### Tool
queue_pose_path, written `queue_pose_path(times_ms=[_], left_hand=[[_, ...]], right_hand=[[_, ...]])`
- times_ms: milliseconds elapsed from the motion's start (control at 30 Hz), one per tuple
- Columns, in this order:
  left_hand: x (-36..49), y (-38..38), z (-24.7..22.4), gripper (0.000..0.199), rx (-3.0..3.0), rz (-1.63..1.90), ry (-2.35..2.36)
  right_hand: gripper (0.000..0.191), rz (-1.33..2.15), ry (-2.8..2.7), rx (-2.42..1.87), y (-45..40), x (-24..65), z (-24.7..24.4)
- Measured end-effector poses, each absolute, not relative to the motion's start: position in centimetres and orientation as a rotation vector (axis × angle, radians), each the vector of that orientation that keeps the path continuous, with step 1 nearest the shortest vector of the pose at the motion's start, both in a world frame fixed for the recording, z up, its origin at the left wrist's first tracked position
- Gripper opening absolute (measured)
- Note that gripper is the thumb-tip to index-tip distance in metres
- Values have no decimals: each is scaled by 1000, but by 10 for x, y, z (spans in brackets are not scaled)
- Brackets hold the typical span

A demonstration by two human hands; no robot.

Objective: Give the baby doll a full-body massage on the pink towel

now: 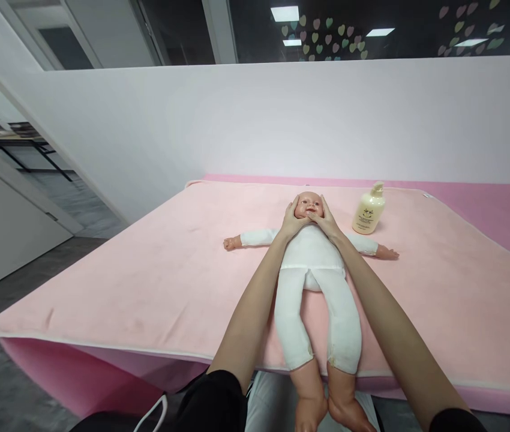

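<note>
A baby doll (311,249) with a white cloth body lies on its back on the pink blanket, arms spread out sideways. Its bare feet hang past the near edge, toward my lap. On one side of the doll's head (309,201) rests my left hand (293,221), fingers stretched up along the cheek. My right hand (326,222) lies along the other cheek in the same way. Both thumbs point inward and meet near the chin, below the mouth. Each hand is open, thumb spread from the fingers, touching the face without closing around it.
A pale yellow pump bottle (369,210) stands upright beyond the doll's arm on the right. The pink blanket (156,270) covers the table. Behind it rises a white wall (255,120) with dark windows above. A white door (7,222) is at the left.
</note>
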State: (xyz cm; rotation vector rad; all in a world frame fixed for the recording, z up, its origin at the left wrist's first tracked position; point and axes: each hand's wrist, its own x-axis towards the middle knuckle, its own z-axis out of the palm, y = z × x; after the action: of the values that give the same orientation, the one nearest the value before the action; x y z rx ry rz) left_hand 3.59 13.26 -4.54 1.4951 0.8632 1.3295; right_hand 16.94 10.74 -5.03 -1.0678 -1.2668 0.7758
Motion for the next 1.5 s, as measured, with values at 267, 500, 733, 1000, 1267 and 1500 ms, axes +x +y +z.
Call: queue_pose_path(times_ms=[267, 500, 733, 1000, 1267, 1500], left_hand=[[29, 130, -43, 99, 1423, 1296, 779], [25, 123, -40, 97, 1389, 1263, 755], [24, 118, -38, 90, 1263, 1263, 693], [23, 119, -40, 83, 1137, 1272, 704], [23, 122, -43, 81, 1078, 1261, 638], [22, 120, -39, 80, 1179, 1312, 741]], right_hand=[[102, 714, -1382, -1143, 97, 172, -46], [101, 760, -1335, -1056, 103, 173, -49], [96, 827, -1318, -999, 100, 175, -45], [81, 768, -1328, -1034, 101, 178, -46], [66, 723, -1328, -1011, 101, 180, -46], [75, 723, -1292, -1111, 94, 169, -41]])
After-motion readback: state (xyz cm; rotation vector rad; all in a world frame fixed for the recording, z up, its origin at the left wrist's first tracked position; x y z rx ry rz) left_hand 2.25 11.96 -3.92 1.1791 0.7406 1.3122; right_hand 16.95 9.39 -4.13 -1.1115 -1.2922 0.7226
